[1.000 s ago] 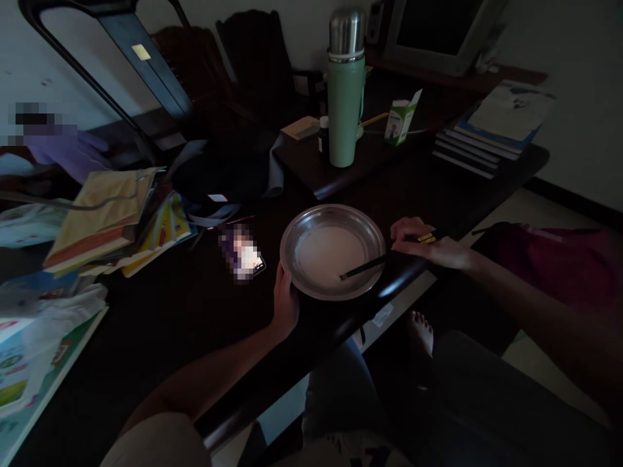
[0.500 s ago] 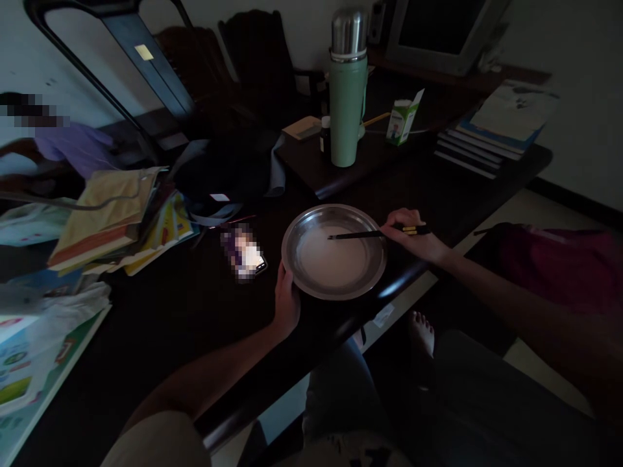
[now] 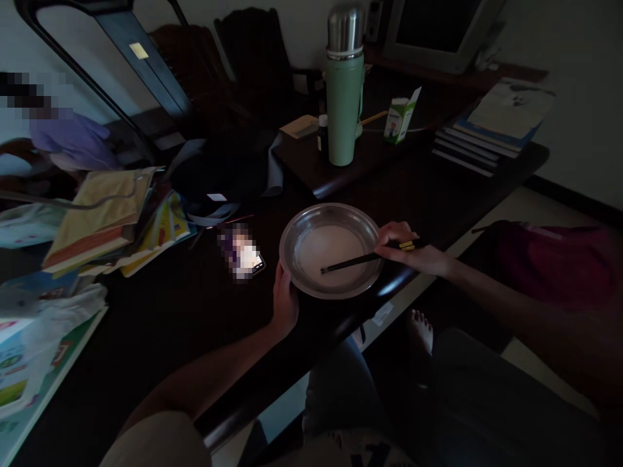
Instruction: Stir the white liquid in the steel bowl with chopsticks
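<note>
- The left hand (image 3: 285,301) is clamped on the metal dish (image 3: 331,209) rim at 8 o'clock; the dish sits at the worktop (image 3: 195,311) near edge.
- The right hand (image 3: 413,250), at 3 o'clock, pinches black chopsticks (image 3: 348,263), tips in pale liquid (image 3: 326,243): likely stirring.
- The next stroke calls for a steadied rim.

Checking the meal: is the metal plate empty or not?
Not empty: the plate holds a shallow pale layer; the chopsticks dip into it.

Left hand (image 3: 285,301), right hand (image 3: 413,253) bare; pale short sleeve (image 3: 156,441); dark trousers (image 3: 487,389); bare foot (image 3: 419,329).
</note>
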Demonstrator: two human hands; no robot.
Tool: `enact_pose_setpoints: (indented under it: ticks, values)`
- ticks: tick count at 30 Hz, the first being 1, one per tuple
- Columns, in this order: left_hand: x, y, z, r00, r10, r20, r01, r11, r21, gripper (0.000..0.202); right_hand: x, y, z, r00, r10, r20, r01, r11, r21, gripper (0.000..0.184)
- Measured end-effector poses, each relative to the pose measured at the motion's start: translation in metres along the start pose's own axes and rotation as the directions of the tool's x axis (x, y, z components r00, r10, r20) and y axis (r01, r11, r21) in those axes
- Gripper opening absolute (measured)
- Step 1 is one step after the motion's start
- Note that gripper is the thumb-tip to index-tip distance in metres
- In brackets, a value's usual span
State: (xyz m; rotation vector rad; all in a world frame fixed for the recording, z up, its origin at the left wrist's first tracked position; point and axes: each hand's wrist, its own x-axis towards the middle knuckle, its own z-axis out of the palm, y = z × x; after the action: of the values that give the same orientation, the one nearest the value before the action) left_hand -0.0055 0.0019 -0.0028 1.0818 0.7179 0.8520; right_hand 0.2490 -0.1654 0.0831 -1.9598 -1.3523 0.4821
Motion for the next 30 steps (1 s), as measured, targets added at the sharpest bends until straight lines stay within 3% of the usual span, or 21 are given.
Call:
enact_pose_setpoints:
  ticks: [4, 7, 12, 16, 19, 24, 30]
  values:
    - [0.000, 0.001, 0.000, 1.000, -0.008, -0.014, 0.008, 1.000, 0.001, 0.046, 0.011, -0.004, 0.025, 0.995, 0.034, -0.091, -0.039, 0.998, -0.044, 0.034]
    - [0.001, 0.000, 0.000, 1.000, -0.015, -0.021, 0.016, 1.000, 0.014, 0.047, 0.020, 0.000, 0.026, 0.982, 0.052, -0.184, -0.067, 0.995, -0.076, 0.030]
    - [0.001, -0.002, -0.001, 0.999, -0.022, -0.024, 0.023, 0.999, 0.022, 0.048, 0.022, 0.015, -0.004, 0.959, 0.061, -0.278, -0.097, 0.988, -0.119, 0.030]
    - [0.001, -0.002, -0.002, 1.000, -0.022, -0.015, 0.022, 0.999, 0.029, 0.051, 0.010, 0.025, -0.034, 0.979, 0.032, -0.201, -0.052, 0.994, -0.099, 0.034]
    - [0.001, -0.003, -0.003, 1.000, -0.007, -0.004, 0.007, 0.999, 0.052, 0.052, 0.000, 0.023, -0.041, 0.996, 0.002, -0.094, -0.005, 0.999, -0.034, 0.042]
    - [0.000, -0.004, -0.001, 1.000, 0.024, 0.004, -0.024, 0.997, 0.070, 0.053, -0.004, 0.003, -0.016, 0.999, -0.036, 0.034, 0.035, 0.999, 0.016, 0.045]
    - [0.001, -0.004, -0.004, 0.999, 0.044, -0.001, -0.044, 0.995, 0.094, 0.050, 0.015, -0.012, 0.023, 0.992, 0.068, -0.105, -0.072, 0.997, -0.031, 0.035]
